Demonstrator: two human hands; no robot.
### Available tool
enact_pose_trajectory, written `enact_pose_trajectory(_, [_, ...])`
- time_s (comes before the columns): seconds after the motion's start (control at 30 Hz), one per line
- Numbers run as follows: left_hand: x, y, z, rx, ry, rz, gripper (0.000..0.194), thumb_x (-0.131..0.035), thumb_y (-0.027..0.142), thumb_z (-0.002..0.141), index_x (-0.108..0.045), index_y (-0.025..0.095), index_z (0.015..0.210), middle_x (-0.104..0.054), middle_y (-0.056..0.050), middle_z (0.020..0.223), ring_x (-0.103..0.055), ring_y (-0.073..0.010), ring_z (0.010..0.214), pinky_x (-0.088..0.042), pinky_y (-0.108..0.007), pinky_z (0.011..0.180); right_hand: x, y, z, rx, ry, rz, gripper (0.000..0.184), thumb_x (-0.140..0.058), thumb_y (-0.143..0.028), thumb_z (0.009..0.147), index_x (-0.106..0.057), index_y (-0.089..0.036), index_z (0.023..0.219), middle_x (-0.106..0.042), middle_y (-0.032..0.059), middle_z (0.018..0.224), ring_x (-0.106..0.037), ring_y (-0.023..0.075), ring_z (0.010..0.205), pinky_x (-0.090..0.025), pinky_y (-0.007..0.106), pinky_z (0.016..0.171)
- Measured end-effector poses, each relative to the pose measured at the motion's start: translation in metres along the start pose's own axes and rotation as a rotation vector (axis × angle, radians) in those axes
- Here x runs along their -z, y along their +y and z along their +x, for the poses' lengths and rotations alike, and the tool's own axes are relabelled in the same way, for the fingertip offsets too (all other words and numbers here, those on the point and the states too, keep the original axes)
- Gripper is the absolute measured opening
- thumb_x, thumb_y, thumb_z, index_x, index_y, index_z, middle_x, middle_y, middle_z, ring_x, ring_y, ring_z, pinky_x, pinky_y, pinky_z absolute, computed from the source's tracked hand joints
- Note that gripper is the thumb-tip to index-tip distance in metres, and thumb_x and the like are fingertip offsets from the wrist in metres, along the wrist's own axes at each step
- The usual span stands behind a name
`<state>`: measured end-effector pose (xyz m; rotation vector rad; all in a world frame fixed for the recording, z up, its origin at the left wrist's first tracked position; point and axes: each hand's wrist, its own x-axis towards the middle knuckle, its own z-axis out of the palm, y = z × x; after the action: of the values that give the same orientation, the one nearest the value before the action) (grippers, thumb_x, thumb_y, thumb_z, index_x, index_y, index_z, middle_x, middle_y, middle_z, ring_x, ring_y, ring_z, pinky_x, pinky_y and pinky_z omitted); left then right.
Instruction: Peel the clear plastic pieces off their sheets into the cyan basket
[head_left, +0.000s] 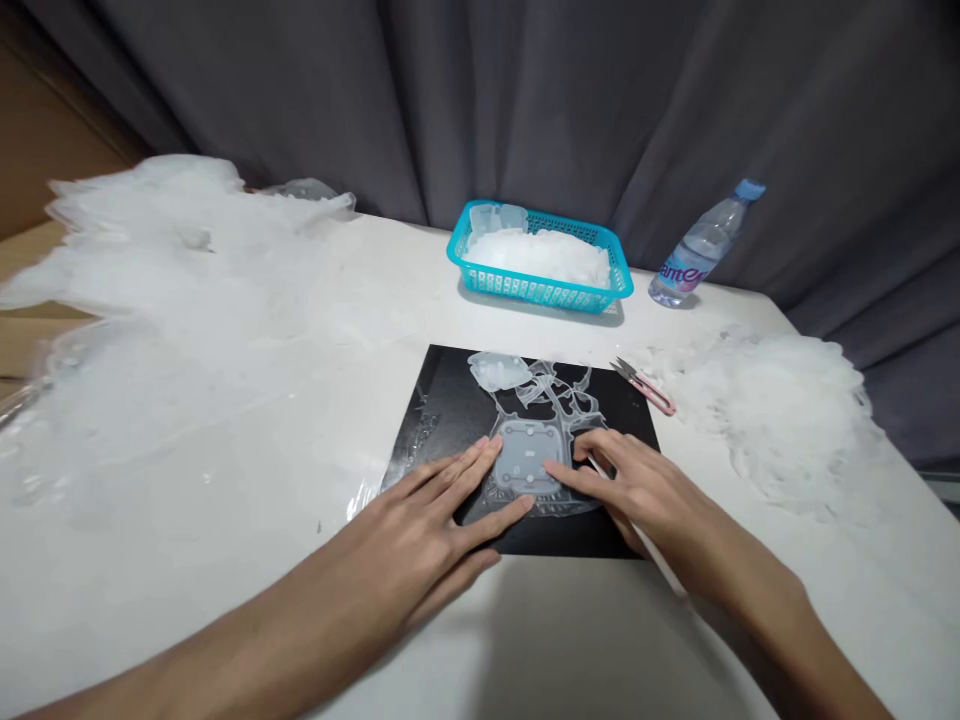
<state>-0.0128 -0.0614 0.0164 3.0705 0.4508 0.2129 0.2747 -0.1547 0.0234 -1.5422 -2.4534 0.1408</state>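
A translucent, rounded-square plastic piece lies in a clear film sheet on a black mat. My left hand rests flat with fingers spread, its fingertips pressing the left and lower edges of the piece. My right hand is closed around a thin white pen-like tool, while one finger touches the piece's right side. The tool's tip is hidden by my fingers. Cut, stringy film scraps and a small stack of translucent pieces lie on the mat's far part.
A turquoise basket of translucent pieces stands at the back, with a water bottle to its right. Pink-handled thread snips lie by the mat. Film scraps are heaped on the right, and a large pile of sheets covers the left.
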Motion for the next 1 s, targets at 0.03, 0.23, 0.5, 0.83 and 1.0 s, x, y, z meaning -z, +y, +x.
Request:
enact_pose_trajectory(0.03, [-0.001,0.000,0.000,0.001,0.000,-0.001,0.048,-0.045,0.034,0.109,-0.047,0.034,0.157,-0.042,-0.017,0.165,-0.056,-0.0337,0.141,-0.054,-0.044,0.102,0.000,-0.001,0.001,-0.020,0.015,-0.039,0.060,-0.044,0.005,0.088,-0.057,-0.023,0.139,-0.060,0.0125,0.119,-0.063,0.0242,0.103,-0.058,0.041,0.085])
enact_pose_trajectory(0.23, [-0.003,0.000,0.001,0.022,0.026,-0.045,0.047,-0.048,0.038,0.108,-0.049,0.036,0.155,-0.044,-0.013,0.165,-0.059,-0.0315,0.139,-0.052,-0.042,0.105,-0.002,0.000,0.003,-0.094,0.098,-0.104,0.055,-0.040,0.005,0.092,-0.055,-0.014,0.141,-0.063,0.0156,0.117,-0.065,0.0256,0.098,-0.059,0.042,0.082])
enact_pose_trajectory(0.5, [-0.006,0.001,-0.002,0.037,0.018,-0.087,0.051,-0.051,0.040,0.108,-0.044,0.039,0.158,-0.039,-0.010,0.167,-0.056,-0.0307,0.142,-0.049,-0.041,0.108,-0.003,-0.013,0.005,-0.047,0.116,0.480,0.022,-0.053,-0.023,0.106,-0.066,-0.022,0.124,-0.069,0.0101,0.119,-0.072,0.0190,0.106,-0.059,0.028,0.094])
enact_pose_trajectory(0.83, [-0.002,0.002,0.004,0.054,0.028,-0.145,0.044,-0.050,0.040,0.107,-0.055,0.035,0.151,-0.047,-0.011,0.163,-0.056,-0.0314,0.141,-0.050,-0.041,0.107,-0.001,-0.019,0.010,-0.083,0.058,0.673,0.015,-0.055,-0.023,0.106,-0.068,-0.022,0.113,-0.073,0.0064,0.112,-0.072,0.0173,0.103,-0.057,0.028,0.095])
enact_pose_trajectory(1.0, [0.001,0.003,0.006,0.039,0.018,-0.129,0.045,-0.052,0.038,0.106,-0.057,0.034,0.150,-0.051,-0.012,0.160,-0.057,-0.0326,0.140,-0.050,-0.043,0.105,-0.001,-0.023,0.011,-0.082,0.050,0.655,0.014,-0.055,-0.021,0.106,-0.066,-0.022,0.115,-0.073,0.0056,0.112,-0.071,0.0159,0.104,-0.056,0.027,0.094])
